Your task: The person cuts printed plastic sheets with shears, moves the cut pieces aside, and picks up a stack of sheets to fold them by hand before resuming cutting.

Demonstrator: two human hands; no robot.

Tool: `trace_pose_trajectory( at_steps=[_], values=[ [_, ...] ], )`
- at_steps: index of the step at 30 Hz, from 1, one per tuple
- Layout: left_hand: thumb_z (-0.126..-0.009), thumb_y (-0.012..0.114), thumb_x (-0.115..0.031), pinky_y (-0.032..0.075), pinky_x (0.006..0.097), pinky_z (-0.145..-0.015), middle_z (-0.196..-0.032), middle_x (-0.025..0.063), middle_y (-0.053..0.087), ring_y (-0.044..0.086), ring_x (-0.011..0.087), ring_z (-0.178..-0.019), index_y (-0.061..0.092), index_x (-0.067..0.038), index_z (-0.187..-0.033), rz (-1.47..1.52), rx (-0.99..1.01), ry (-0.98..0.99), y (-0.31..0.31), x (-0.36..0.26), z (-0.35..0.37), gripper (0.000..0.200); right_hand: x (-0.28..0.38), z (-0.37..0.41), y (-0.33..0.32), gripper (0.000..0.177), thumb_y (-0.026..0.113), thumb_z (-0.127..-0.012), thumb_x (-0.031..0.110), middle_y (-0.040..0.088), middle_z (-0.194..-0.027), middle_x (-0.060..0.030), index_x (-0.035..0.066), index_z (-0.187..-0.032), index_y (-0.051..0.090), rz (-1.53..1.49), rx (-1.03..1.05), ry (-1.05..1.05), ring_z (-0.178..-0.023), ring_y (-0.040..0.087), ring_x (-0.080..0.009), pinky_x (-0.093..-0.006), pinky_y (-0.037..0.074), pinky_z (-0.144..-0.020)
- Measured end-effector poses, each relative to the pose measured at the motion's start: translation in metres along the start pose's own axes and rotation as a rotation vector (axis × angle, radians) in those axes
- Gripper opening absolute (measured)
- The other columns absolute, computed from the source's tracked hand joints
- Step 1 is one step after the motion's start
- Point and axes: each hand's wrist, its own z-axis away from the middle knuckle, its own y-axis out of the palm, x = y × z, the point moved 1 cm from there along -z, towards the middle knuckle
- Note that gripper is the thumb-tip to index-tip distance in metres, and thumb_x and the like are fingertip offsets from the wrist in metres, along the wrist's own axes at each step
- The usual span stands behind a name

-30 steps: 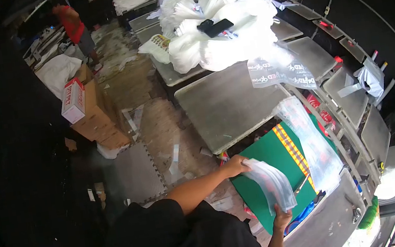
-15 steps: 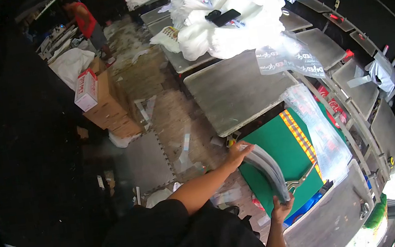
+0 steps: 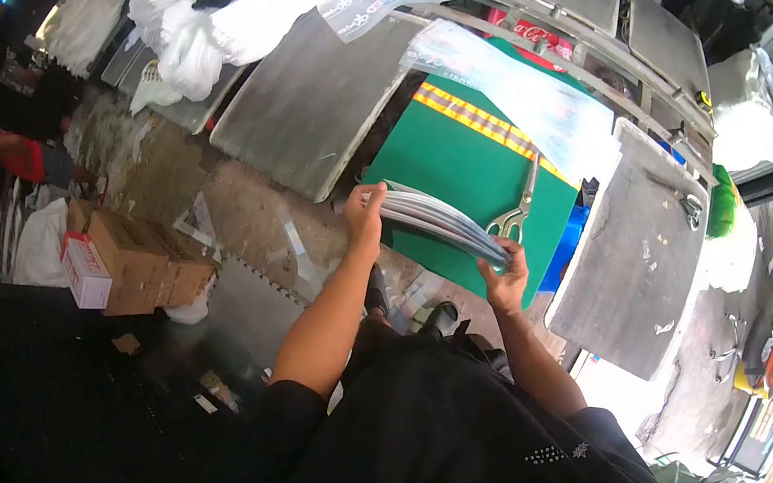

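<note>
Translucent grey-white stack of plastic sheets [image 3: 440,220] bows above the flat green surface [image 3: 401,148], left hand [image 3: 366,215] and right hand [image 3: 507,277] gripping its opposite ends. Brown cardboard boxes [image 3: 135,267] stand off to the left, their contents hidden.

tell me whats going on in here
A person in a black shirt holds a bowed stack of plastic sheets over a green board, left hand at one end, right hand at the other. Scissors lie on the board, tips over a plaid band. Printed plastic lies beyond the band. Another person in red is in the background.
</note>
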Motion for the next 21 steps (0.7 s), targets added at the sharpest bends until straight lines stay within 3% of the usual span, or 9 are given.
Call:
trace_pose_trajectory(
  at_steps=[3,5,9,11,15,18,20,21],
  values=[
    [-0.091,0.064,-0.034,0.039,0.0265,-0.080,-0.087,0.0021,0.061,0.053,0.0114,-0.086,0.061,-0.003,-0.091,-0.042,-0.026,-0.009,-0.005,0.006,-0.007,0.031,-0.001,-0.002,0.003,0.034,0.070,-0.074,-0.002,0.064,-0.109,-0.0124,0.001,-0.105,0.057,-0.018,-0.008,-0.024,-0.100,0.060,-0.0190,-0.0324,0.045,-0.092],
    [-0.090,0.065,-0.032,0.039,0.0262,-0.082,-0.092,0.0020,0.059,0.052,0.0120,-0.090,0.063,-0.003,-0.099,0.097,0.015,-0.100,-0.005,0.004,-0.008,0.030,-0.009,-0.001,0.002,0.032,0.068,-0.074,-0.003,0.064,-0.109,-0.0127,0.002,-0.104,0.057,-0.009,-0.011,-0.041,-0.099,0.060,-0.0186,-0.0324,0.045,-0.091],
    [-0.090,0.064,-0.031,0.038,0.0264,-0.086,-0.097,0.0028,0.057,0.050,0.0134,-0.093,0.063,-0.002,-0.110,0.028,-0.039,0.024,0.013,-0.006,-0.006,0.035,-0.011,0.001,0.004,0.025,0.065,-0.073,-0.005,0.066,-0.104,-0.0122,0.002,-0.096,0.057,-0.068,0.005,0.000,-0.097,0.062,-0.0186,-0.0319,0.046,-0.089],
    [-0.090,0.064,-0.030,0.038,0.0263,-0.090,-0.109,0.0060,0.058,0.051,0.0147,-0.101,0.062,-0.002,-0.117,0.035,0.067,-0.044,0.011,-0.005,-0.012,0.039,-0.013,0.001,0.004,0.022,0.065,-0.073,-0.003,0.067,-0.102,-0.0117,0.003,-0.093,0.058,-0.114,0.016,0.022,-0.096,0.062,-0.0195,-0.0323,0.046,-0.090],
    [-0.090,0.064,-0.029,0.038,0.0267,-0.092,-0.117,0.0094,0.059,0.051,0.0152,-0.108,0.062,-0.001,-0.118,0.135,0.105,-0.040,0.010,-0.009,-0.020,0.039,-0.018,0.007,0.000,0.022,0.062,-0.074,-0.008,0.067,-0.098,-0.0116,0.002,-0.092,0.056,-0.184,0.002,0.060,-0.093,0.063,-0.0175,-0.0302,0.047,-0.086],
    [-0.090,0.062,-0.026,0.041,0.0296,-0.092,-0.114,0.0119,0.062,0.057,0.0182,-0.101,0.063,-0.001,-0.116,0.208,0.151,-0.020,0.013,-0.009,-0.025,0.036,-0.016,0.008,0.005,0.020,0.062,-0.074,-0.008,0.067,-0.096,-0.0104,0.001,-0.091,0.056,-0.226,-0.033,0.051,-0.091,0.063,-0.0162,-0.0295,0.048,-0.084],
    [-0.090,0.061,-0.026,0.043,0.0301,-0.086,-0.102,0.0111,0.066,0.060,0.0188,-0.091,0.065,0.001,-0.109,0.167,0.180,-0.124,0.012,0.004,-0.031,0.033,-0.017,0.007,0.008,0.018,0.062,-0.075,-0.007,0.068,-0.094,-0.0096,0.001,-0.090,0.057,-0.233,-0.070,0.019,-0.090,0.062,-0.0157,-0.0296,0.048,-0.083],
    [-0.090,0.061,-0.026,0.044,0.0306,-0.081,-0.087,0.0107,0.066,0.060,0.0194,-0.082,0.064,0.002,-0.092,0.126,0.132,-0.090,0.016,-0.002,-0.027,0.027,-0.014,0.009,0.007,0.017,0.064,-0.076,-0.006,0.068,-0.094,-0.0091,0.001,-0.090,0.057,-0.150,-0.037,0.062,-0.089,0.062,-0.0153,-0.0294,0.048,-0.083]
  ],
)
